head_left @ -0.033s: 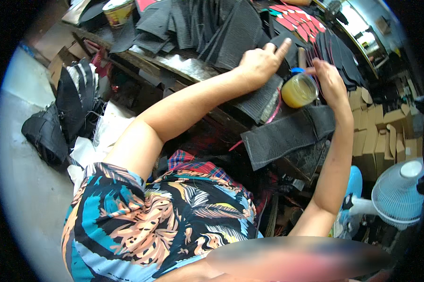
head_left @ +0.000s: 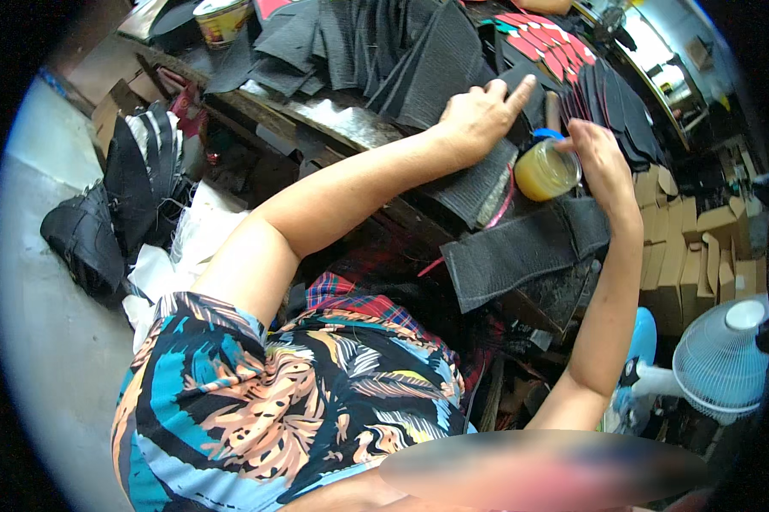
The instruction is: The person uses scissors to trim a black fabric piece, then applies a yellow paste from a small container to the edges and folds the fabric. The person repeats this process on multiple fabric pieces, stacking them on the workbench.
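My left hand (head_left: 483, 118) is over the dark pieces on the bench, its index finger stretched out across a smooth black piece (head_left: 521, 81). Close by on the right stands a clear jar of yellowish liquid (head_left: 545, 173) with a blue rim or lid part at its far side. My right hand (head_left: 600, 162) reaches over the jar's right edge, fingers bent together and pointing toward its mouth. Whatever those fingers pinch is hidden. Just beyond the jar rises a brown wooden handle (head_left: 552, 109). A stitched black textured strip (head_left: 512, 266) lies at the bench's near edge.
Black textured cut pieces (head_left: 350, 51) are heaped along the bench, with red pieces (head_left: 546, 43) and fanned dark pieces (head_left: 619, 111) farther right. A tin (head_left: 220, 21) stands at the far left. Cardboard boxes (head_left: 674, 247) and a blue-white fan (head_left: 721, 358) are at right; black bundles (head_left: 137, 183) at left.
The view has shifted very slightly. My right hand is a little lower, closer to the jar's mouth. My left hand keeps nearly the same pose.
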Demonstrator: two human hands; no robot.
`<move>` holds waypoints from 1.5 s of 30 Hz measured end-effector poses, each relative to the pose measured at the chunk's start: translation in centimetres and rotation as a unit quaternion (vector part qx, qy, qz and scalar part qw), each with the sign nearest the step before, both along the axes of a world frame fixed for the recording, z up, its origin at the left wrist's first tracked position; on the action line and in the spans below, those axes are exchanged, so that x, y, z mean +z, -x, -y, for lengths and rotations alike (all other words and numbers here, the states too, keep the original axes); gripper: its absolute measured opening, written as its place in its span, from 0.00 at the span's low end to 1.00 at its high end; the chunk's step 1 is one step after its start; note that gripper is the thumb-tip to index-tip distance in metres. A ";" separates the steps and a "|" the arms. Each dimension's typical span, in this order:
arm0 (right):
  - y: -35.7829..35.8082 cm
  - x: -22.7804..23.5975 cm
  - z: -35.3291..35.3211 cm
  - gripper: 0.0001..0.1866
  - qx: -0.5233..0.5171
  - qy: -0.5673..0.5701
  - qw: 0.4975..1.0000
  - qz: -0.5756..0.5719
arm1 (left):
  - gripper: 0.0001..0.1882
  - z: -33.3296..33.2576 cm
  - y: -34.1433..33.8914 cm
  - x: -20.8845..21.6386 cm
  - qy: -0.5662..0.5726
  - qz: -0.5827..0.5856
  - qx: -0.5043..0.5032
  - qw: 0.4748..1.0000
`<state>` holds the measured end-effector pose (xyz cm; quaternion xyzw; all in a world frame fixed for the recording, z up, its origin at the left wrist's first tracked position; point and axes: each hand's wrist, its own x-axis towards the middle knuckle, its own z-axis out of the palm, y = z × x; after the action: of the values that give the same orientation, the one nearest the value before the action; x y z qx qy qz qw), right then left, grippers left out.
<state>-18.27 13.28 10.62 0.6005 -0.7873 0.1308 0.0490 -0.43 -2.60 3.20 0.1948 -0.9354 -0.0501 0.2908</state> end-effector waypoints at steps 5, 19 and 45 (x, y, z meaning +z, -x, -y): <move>-2.8 -1.8 -0.5 0.40 -0.071 -0.118 0.983 -0.124 | 0.28 1.6 -1.6 2.3 0.048 -0.110 -0.050 0.992; -5.9 0.9 -7.3 0.31 0.009 0.065 0.992 -0.106 | 0.09 10.4 -3.1 4.3 0.139 -0.191 0.158 0.959; -7.0 -7.7 -11.4 0.27 0.006 0.141 0.990 0.001 | 0.09 -6.6 -2.1 -2.1 0.134 0.061 -0.330 0.932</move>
<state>-11.26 24.71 2.97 0.5922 -0.7574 0.2415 0.1312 1.70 3.98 1.12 -0.1631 -0.9608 -0.0051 0.2241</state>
